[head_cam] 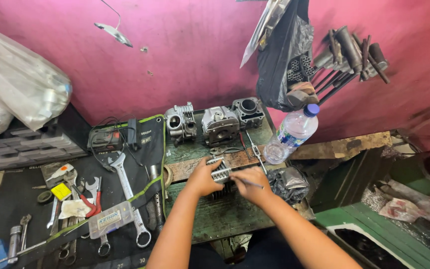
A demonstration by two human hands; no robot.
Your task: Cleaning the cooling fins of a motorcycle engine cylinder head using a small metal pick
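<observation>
left hand (202, 177) steadying finned engine part (221, 174), right hand (249, 185) holding thin tool (250, 183) (pencil-like grip)

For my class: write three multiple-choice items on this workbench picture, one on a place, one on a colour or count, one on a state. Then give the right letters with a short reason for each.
1. Where does the plastic water bottle stand?
A. to the right of the three engine parts
B. on the tool mat
C. on the floor

2. What colour is the wall behind the bench?
A. white
B. pink
C. blue

3. What is the left hand doing?
A. hanging free
B. gripping a small finned metal part
C. lifting a wrench

Answers:
1 A: the bottle leans beside the row of engine parts, on their right.
2 B: the wall is pink throughout.
3 B: its fingers close on the finned part, while the right hand holds a thin tool to it.
</observation>
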